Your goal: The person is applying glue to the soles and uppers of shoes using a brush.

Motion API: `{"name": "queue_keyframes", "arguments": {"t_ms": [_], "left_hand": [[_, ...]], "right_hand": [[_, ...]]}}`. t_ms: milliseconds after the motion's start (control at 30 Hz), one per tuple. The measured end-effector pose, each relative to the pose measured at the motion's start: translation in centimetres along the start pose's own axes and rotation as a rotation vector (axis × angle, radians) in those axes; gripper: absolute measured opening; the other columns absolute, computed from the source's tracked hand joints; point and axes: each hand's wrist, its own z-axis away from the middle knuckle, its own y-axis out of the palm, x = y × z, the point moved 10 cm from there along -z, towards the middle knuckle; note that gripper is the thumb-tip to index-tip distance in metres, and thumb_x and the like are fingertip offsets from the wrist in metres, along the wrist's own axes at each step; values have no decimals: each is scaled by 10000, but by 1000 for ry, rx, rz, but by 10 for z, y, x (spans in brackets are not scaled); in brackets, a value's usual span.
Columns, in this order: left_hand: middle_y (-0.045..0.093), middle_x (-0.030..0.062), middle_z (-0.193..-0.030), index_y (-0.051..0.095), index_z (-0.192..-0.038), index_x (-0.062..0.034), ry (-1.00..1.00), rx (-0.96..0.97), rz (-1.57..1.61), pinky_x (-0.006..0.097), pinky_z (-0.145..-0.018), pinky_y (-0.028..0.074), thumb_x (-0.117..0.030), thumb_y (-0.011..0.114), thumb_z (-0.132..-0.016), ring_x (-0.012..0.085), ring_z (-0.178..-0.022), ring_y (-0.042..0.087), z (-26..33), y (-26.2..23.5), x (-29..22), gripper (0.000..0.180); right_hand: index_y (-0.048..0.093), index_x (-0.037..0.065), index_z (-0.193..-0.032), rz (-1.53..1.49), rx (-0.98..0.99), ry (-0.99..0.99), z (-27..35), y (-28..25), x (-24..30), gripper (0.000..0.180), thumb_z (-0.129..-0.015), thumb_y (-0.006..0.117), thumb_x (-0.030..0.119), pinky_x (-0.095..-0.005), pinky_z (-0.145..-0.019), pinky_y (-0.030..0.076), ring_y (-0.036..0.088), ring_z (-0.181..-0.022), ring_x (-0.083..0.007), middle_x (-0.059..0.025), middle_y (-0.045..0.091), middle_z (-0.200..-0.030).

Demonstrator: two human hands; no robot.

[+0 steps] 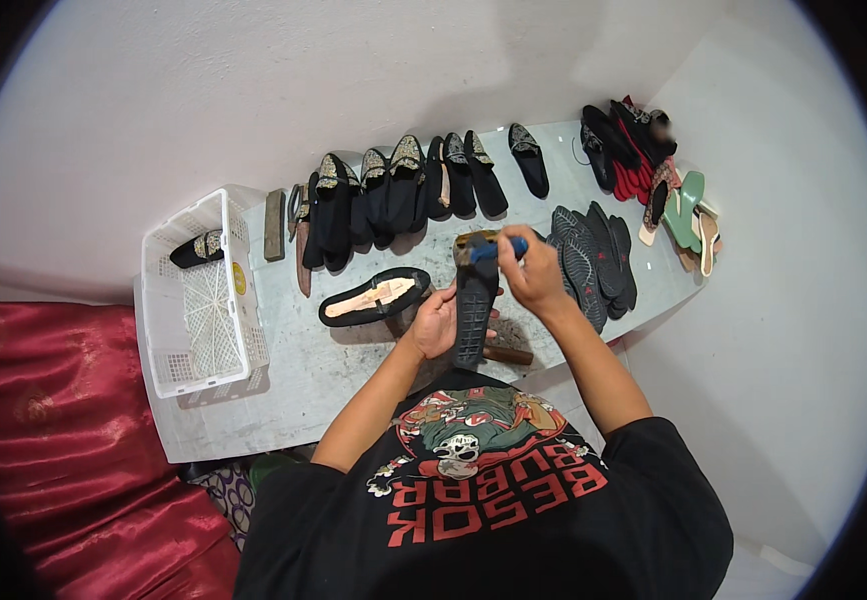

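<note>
My left hand [436,322] is wrapped around a black shoe sole [472,325] with a blocky tread, held upright above the table's front edge. Closed fingers of my right hand [533,278] grip a blue-handled tool [513,247] across the sole's upper end. A tan and dark patch shows at that end; I cannot tell whether it belongs to the tool or to the footwear. Left of my hands, a black shoe [375,297] lies on the table with its pale insole showing. A brown wooden handle [508,355] sticks out beneath my hands.
Several black shoes with patterned toes [408,155] line the grey table's [283,405] back. Dark soles [593,262] are piled at right, near green shoe parts [691,210] and black-and-red footwear [633,150]. A white basket [246,345] holding a shoe [196,249] stands at left.
</note>
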Motion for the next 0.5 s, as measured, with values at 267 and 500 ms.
{"name": "queue_keyframes", "arguments": {"t_ms": [267, 500], "left_hand": [[506, 224, -1496, 415, -1520, 13, 21, 136, -33, 560, -1043, 511, -438, 259, -1043, 390, -1215, 612, 1, 8, 0, 675], [493, 217, -1510, 411, -1526, 7, 42, 105, -30, 531, -1003, 540, -424, 252, -1045, 365, -1184, 625, 1, 3, 0, 665]], "right_hand": [[623, 11, -1022, -29, -70, 153, -6, -14, -30, 149, -1031, 596, 158, -309, -526, 490, 666, -561, -174, -100, 630, -654], [614, 9, -1038, -121, -84, 189, 14, -8, -31, 165, -1032, 600, 173, -303, -541, 511, 685, -576, -176, -99, 644, -655]]}}
